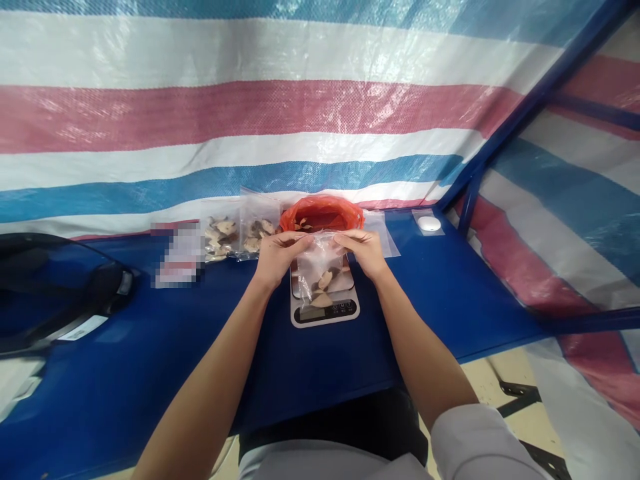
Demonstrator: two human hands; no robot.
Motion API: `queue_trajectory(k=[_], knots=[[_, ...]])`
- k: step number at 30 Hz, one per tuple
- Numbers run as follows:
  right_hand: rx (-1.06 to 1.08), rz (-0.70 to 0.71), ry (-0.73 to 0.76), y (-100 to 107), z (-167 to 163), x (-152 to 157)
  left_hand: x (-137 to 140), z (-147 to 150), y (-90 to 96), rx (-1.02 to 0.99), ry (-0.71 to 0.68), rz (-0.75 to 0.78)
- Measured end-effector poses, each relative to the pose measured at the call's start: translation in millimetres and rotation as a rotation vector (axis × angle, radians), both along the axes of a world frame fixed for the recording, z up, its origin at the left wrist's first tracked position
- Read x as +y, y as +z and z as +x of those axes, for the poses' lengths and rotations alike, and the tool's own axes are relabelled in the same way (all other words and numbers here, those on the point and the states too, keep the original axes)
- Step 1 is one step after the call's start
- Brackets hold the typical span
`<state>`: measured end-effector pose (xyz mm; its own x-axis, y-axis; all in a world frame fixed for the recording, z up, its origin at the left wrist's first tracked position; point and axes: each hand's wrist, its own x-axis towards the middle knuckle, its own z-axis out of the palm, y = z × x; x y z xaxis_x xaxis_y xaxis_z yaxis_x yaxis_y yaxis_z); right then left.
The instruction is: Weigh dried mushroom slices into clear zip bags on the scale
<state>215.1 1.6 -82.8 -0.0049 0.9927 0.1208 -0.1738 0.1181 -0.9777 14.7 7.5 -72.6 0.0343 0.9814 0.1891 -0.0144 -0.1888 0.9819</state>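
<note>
Between both hands hangs a clear zip bag [313, 267], with a few pale, dark-edged slices [324, 280] like dried mushroom low inside it. My left hand [280, 255] pinches the bag's top edge at its left corner. At the other corner, my right hand [367, 252] pinches the same edge. Under the bag stands a white kitchen scale [327, 319], its plate partly covered by the bag. Just behind the hands sits an open red plastic bag [325, 203] with some slices showing inside.
Two filled clear bags, a left one [219, 240] and a right one [257, 233], stand left of the red bag. A flat clear bag [390, 237] and a small white oval object [429, 223] lie right on the blue table [310, 373]. A black bag [100, 287] occupies the left.
</note>
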Motion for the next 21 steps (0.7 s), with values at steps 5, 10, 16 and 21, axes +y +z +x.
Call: queue_trajectory(k=[5, 10, 16, 21], knots=[[0.000, 0.009, 0.014, -2.3, -2.5, 1.4, 2.5, 5.1, 4.8, 0.020, 0.023, 0.047], [-0.012, 0.039, -0.028, -2.6, -5.8, 2.2, 1.7, 9.6, 2.7, -0.014, 0.035, 0.089], [-0.019, 0.024, -0.044, -2.9, -5.1, 2.0, -0.4, 10.1, -2.7, -0.037, 0.021, 0.040], [-0.064, 0.058, -0.024, -2.3, -4.2, -1.0, -3.3, 9.7, -2.6, 0.000, -0.010, 0.015]])
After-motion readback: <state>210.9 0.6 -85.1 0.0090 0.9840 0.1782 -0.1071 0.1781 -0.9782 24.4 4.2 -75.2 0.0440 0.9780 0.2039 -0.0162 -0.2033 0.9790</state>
